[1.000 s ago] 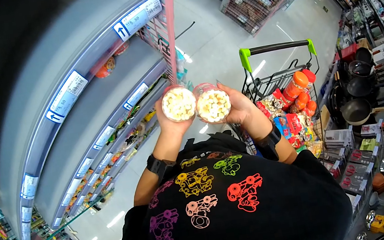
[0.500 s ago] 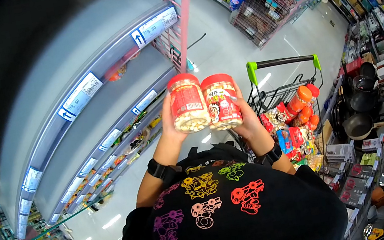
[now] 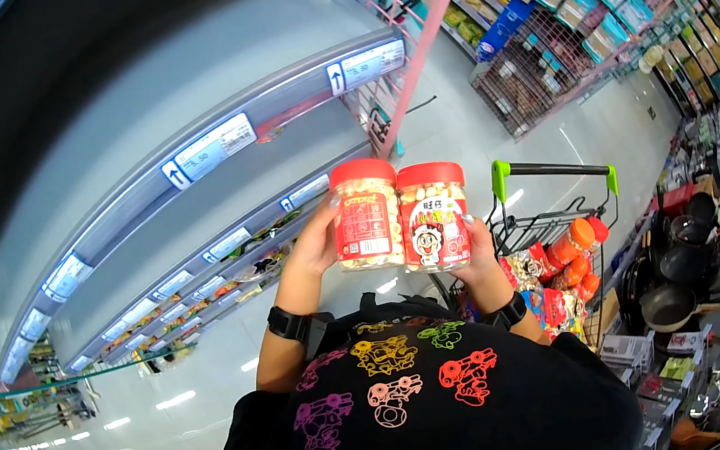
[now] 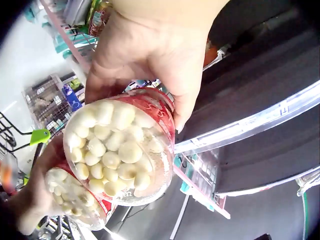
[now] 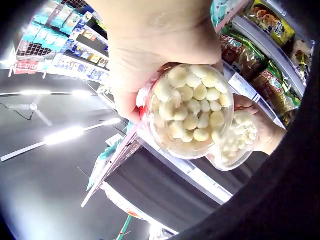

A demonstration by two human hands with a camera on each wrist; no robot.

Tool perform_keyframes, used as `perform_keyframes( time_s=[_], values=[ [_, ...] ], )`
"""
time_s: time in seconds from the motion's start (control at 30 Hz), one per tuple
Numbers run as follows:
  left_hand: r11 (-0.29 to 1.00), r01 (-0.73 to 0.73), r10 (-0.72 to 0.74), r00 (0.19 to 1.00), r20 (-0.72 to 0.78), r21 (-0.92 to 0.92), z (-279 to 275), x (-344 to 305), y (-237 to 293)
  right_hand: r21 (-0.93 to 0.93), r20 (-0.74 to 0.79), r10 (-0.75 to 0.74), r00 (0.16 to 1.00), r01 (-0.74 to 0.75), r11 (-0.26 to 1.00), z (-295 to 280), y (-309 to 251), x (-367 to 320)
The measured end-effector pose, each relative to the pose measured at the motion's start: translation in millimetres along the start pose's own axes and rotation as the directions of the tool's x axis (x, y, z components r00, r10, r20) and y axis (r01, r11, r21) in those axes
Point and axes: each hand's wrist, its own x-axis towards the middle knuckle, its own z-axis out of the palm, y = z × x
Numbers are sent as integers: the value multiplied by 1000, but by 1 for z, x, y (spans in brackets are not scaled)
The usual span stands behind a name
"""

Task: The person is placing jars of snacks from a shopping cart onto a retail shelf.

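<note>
Two clear plastic jars with red screw lids, filled with small round cream-coloured biscuits, stand side by side in front of the chest in the head view. My left hand (image 3: 316, 246) grips the left jar (image 3: 367, 219), whose red panel of small print and barcode faces me. On the other side, my right hand (image 3: 481, 248) holds the right jar (image 3: 434, 218), its label showing a cartoon face. Both wrist views look at the jars' bottoms: the left jar's base (image 4: 117, 150) and the right jar's base (image 5: 190, 110) show biscuits through the plastic. Some fingers are hidden behind the jars.
A shopping cart (image 3: 555, 166) with green handle ends stands at the right, loaded with orange-lidded jars (image 3: 570, 241) and snack bags. Curved shelves (image 3: 208, 158) with price tags run along the left, ending at a pink wire rack (image 3: 427, 54). Pans (image 3: 669, 305) line the far right.
The jars have tipped from showing their bottoms to showing their labels and lids, both still held. The head view has turned, so shelf and cart appear farther right and lower.
</note>
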Motion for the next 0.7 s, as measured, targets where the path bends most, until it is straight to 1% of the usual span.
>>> perform_keyframes(
  time_s=[0.03,0.07,0.1,0.17,0.2,0.23,0.27,0.3,0.37,0.47,0.5,0.57,0.6,0.63,0.67,0.7],
  values=[
    [999,-24,23,1000,-7,-34,3,-4,3,32,37,25,999,-26,999,-3,1,3],
    [995,-17,21,999,34,-101,2,-5,5,62,76,48,996,-52,997,-3,2,5],
    [986,-8,22,997,77,-167,1,-6,8,159,182,68,981,-98,983,3,0,5],
    [955,18,33,986,164,-295,-2,-9,10,194,212,93,973,-136,972,0,2,8],
    [951,8,44,986,161,-310,-1,-12,12,225,222,96,970,-146,963,4,3,8],
    [946,-2,56,986,158,-324,0,-14,13,247,198,109,974,-157,956,8,3,8],
    [941,-12,67,986,154,-337,1,-16,14,207,211,108,972,-152,966,15,2,10],
    [952,-63,101,988,115,-299,3,-18,14,168,224,107,969,-147,975,30,1,11],
    [935,-83,121,989,90,-343,-2,-21,13,91,249,105,963,-132,987,52,-1,12],
    [926,-125,143,989,23,-357,3,-26,14,165,335,163,928,-228,960,45,1,17],
    [925,-149,161,987,5,-350,-3,-25,9,171,320,181,930,-245,954,48,0,17],
    [930,-166,164,986,-34,-329,-4,-26,8,193,344,241,908,-319,928,24,3,22],
    [937,-177,171,984,-49,-302,0,-28,12,204,353,270,896,-355,912,23,3,23],
    [943,-187,177,982,-63,-275,5,-29,16,159,289,244,926,-297,941,35,-3,18],
    [948,-198,184,980,-77,-248,9,-31,19,167,347,281,895,-354,920,25,-4,20],
    [950,-258,237,962,-133,-176,13,-32,20,166,377,288,880,-370,914,25,-5,20]
  ],
)
